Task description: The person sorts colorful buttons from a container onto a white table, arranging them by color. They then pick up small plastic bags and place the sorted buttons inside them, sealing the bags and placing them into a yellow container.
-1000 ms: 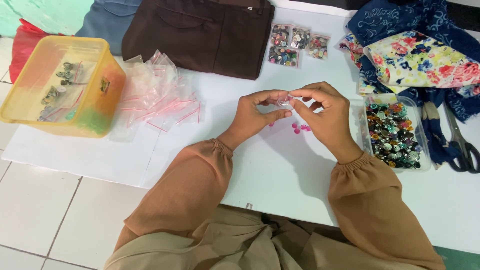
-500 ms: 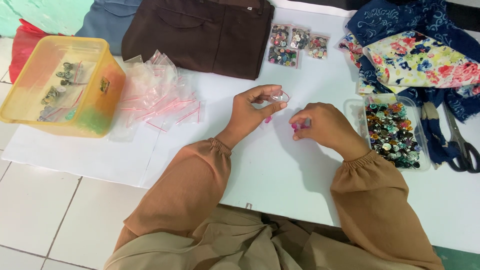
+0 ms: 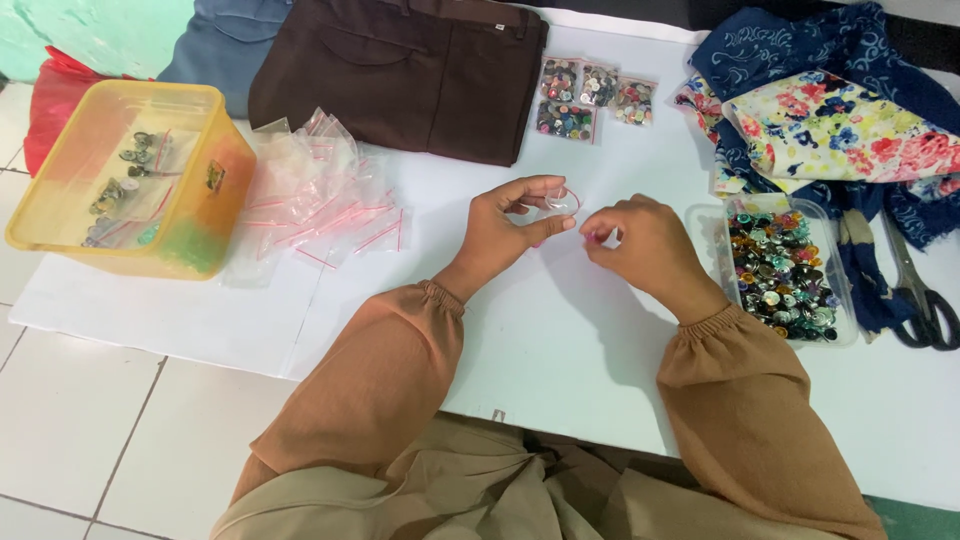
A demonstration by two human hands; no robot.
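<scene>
The right hand [image 3: 645, 245] pinches a small pink button [image 3: 590, 237] just above the white sheet [image 3: 560, 340]. The left hand [image 3: 510, 230] grips a small clear zip bag [image 3: 562, 200] between fingertips. Right: clear tray of buttons [image 3: 785, 270]. Beyond: filled button packets [image 3: 592, 95], empty red-striped bags [image 3: 320, 200].

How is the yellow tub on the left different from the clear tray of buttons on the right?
The yellow tub is tinted, deep and nearly empty, with a few small bags in it. The clear tray is colourless, shallow and packed with loose mixed-colour buttons. The tub sits far from both hands; the tray lies beside the right hand. Both are open plastic containers.
</scene>
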